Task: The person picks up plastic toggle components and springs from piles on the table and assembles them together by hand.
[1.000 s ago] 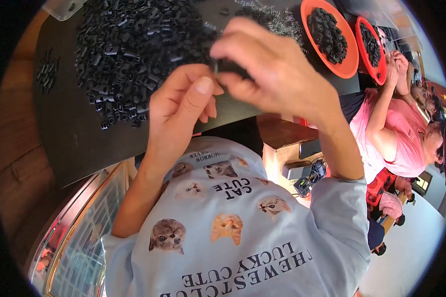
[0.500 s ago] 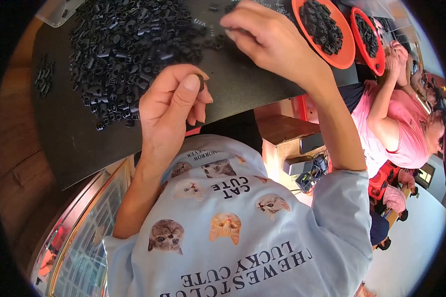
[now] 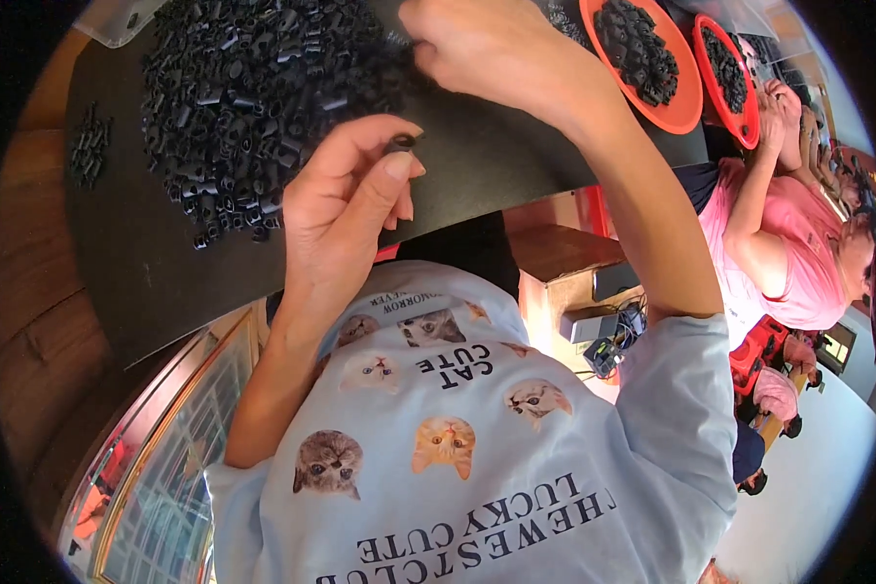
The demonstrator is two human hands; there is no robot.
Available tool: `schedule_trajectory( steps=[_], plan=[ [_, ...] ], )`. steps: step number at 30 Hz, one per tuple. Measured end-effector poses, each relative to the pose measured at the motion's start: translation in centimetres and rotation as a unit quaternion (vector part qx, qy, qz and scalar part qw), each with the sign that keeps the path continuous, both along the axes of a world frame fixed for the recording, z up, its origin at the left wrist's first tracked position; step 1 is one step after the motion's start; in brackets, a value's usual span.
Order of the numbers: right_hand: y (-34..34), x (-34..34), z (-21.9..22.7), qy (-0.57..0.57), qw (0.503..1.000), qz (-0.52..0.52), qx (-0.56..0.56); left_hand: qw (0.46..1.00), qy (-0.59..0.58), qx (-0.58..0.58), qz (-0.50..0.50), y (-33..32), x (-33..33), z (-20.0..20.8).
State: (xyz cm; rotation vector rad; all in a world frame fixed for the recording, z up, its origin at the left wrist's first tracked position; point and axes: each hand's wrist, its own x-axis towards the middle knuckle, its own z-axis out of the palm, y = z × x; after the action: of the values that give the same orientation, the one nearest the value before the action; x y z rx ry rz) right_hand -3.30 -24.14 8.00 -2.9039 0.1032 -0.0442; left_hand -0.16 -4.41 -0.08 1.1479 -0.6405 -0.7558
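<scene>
Between the thumb and forefinger of my left hand (image 3: pixel 346 190) is a small black plastic sleeve (image 3: pixel 400 143), its round opening turned upward. This hand is closed and hovers over the table's near edge, just right of a large heap of similar black plastic pieces (image 3: pixel 253 107). My right hand (image 3: pixel 487 44) is at the far side of the table, by the right fringe of the heap. Its fingers are bent down and pressed together; the fingertips are mostly hidden, so anything in them cannot be made out.
On the dark table (image 3: pixel 127 282), a small group of thin black pieces (image 3: pixel 90 144) lies at far left. An orange-red bowl (image 3: pixel 686 112) of black parts stands at right, with a red bowl (image 3: pixel 747 127) beyond it. A person in pink (image 3: pixel 788 234) sits at right.
My right hand has moved left toward the heap, its fingers curling down. The left hand has shifted slightly right and up, tilting the sleeve so its opening shows.
</scene>
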Motion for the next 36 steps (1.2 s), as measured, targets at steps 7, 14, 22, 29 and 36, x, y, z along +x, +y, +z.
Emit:
schedule_trajectory(
  steps=[7, 14, 22, 29, 36],
  plan=[
    [-0.2, -0.3, -0.3, -0.094, 0.994, 0.024, -0.044, 1.0, -0.001, 0.01, 0.01, 0.2, -0.2, 0.2],
    [0.3, -2.9, 0.6, -0.019, 0.91, -0.094, 0.403, 1.0, 0.016, 0.023, 0.011, 0.4, 0.0, 0.3],
    [2.4, -4.1, -2.5, -0.057, 0.879, -0.021, 0.473, 0.999, 0.015, 0.02, 0.02, 0.3, -0.1, 0.4],
    [3.5, -5.3, -3.6, -0.264, 0.927, 0.076, 0.255, 1.0, 0.017, 0.02, 0.017, 0.2, -0.1, 0.3],
    [4.4, -6.9, -4.1, -0.235, 0.943, 0.077, 0.221, 0.999, 0.004, 0.038, 0.015, 0.2, 0.1, 0.1]
  ],
)
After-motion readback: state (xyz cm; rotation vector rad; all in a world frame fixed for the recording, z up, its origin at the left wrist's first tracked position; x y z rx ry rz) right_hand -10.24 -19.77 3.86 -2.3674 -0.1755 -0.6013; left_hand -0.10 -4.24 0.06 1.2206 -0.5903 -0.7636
